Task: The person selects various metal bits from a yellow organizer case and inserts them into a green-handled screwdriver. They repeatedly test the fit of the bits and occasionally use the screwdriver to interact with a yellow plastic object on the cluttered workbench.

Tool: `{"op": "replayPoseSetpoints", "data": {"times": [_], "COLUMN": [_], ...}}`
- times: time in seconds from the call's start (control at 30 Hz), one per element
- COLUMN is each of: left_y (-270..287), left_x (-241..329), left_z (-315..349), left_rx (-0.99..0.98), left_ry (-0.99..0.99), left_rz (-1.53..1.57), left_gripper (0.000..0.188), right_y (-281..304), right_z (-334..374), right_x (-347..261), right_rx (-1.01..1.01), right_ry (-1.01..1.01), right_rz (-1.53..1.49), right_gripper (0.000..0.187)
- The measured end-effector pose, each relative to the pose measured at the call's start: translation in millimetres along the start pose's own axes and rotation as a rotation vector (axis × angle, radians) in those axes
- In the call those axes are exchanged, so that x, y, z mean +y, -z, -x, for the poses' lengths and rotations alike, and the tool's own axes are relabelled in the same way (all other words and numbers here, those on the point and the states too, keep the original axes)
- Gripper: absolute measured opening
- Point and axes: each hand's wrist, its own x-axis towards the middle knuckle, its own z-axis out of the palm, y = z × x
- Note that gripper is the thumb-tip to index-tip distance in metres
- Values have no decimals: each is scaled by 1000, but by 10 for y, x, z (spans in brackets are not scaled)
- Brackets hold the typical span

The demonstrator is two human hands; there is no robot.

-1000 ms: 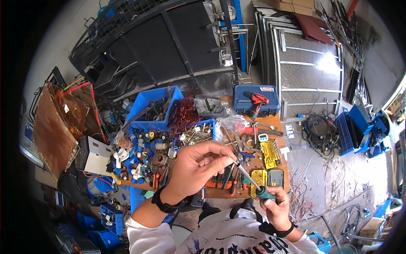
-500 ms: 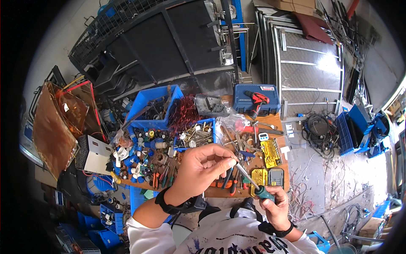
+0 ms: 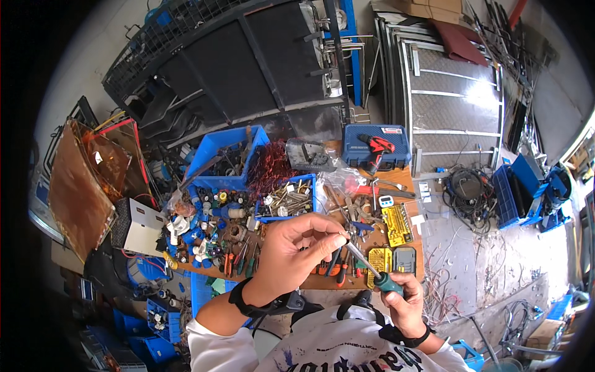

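A screwdriver (image 3: 364,258) with a green handle and a metal shaft is held at a slant over the table's front edge. Its handle lies in my right hand (image 3: 406,304), whose fingers are wrapped round it. My left hand (image 3: 294,248) is closed in a pinch, thumb and forefinger pressed together at the tip of the shaft. Whether a small piece also sits between those fingertips is too small to tell. Below the shaft on the table are a yellow bit case (image 3: 379,259) and orange-and-black pliers (image 3: 341,274).
The wooden table (image 3: 310,283) is crowded with hand tools and fittings. Behind them stand a large blue bin (image 3: 217,181), a blue tray (image 3: 315,193) of metal bolts, and a blue toolbox (image 3: 356,152) with a red drill (image 3: 379,146) on it. A yellow socket set (image 3: 396,226) lies at right.
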Motion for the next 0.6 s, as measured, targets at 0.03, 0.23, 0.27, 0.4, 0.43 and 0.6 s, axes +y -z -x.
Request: {"op": "replayPoseSetpoints", "data": {"times": [0.03,0.23,0.27,0.4,0.43,0.6], "left_y": [-5,-35,-35,-4,3,-13], "left_x": [7,10,15,12,5,0], "left_z": [5,13,11,5,7,40], "left_rx": [-2,-20,-25,-70,-86,-57], "left_ry": [13,1,22,66,65,18], "left_rz": [15,-4,3,0,-9,31], "left_gripper": [8,9,10,10,10,9], "right_y": [3,14,14,26,28,14], "right_z": [4,23,26,47,53,72], "right_x": [-1,-7,-10,-15,-14,-11], "right_rx": [0,6,8,14,13,-2], "right_ry": [1,20,16,0,-4,13], "right_rz": [-1,-4,-6,-5,-1,10], "right_gripper": [34,33,33,33,33,33]}}
